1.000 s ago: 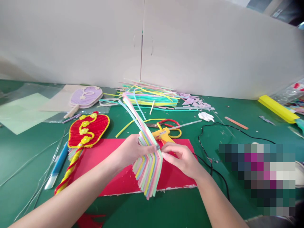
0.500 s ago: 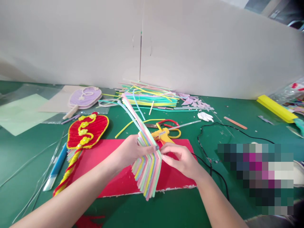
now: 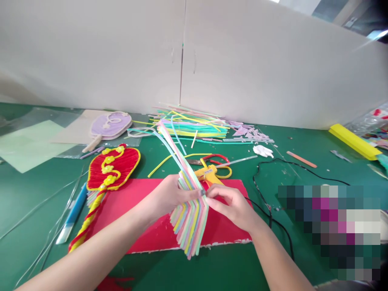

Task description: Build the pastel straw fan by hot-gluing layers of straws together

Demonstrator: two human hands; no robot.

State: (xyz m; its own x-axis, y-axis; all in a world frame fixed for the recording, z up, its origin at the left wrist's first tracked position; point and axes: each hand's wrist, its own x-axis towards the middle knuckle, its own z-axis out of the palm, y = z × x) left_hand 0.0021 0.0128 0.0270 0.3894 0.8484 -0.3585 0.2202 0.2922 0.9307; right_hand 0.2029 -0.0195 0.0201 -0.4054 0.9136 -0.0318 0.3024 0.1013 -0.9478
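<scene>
A fan of folded pastel straws (image 3: 190,220) stands over a red sheet (image 3: 127,204) on the green table. My left hand (image 3: 165,198) grips the fan at its fold from the left, fingers closed round it. My right hand (image 3: 232,204) pinches the same fold from the right with thumb and forefinger. Long loose ends of the straws (image 3: 169,141) rise up and away behind the hands. Just behind them lies a yellow glue gun (image 3: 209,173).
A red and yellow woven fan (image 3: 112,165) and a purple one (image 3: 110,123) lie at left, near a blue tool (image 3: 72,212). A pile of coloured straws (image 3: 194,123), red-handled scissors (image 3: 215,158), a black cable (image 3: 273,190) and a yellow bar (image 3: 353,139) lie behind and right. Cardboard walls (image 3: 242,60) close the back.
Both hands keep their grip on the straw fan with only slight finger shifts at the fold. The view has shifted a little.
</scene>
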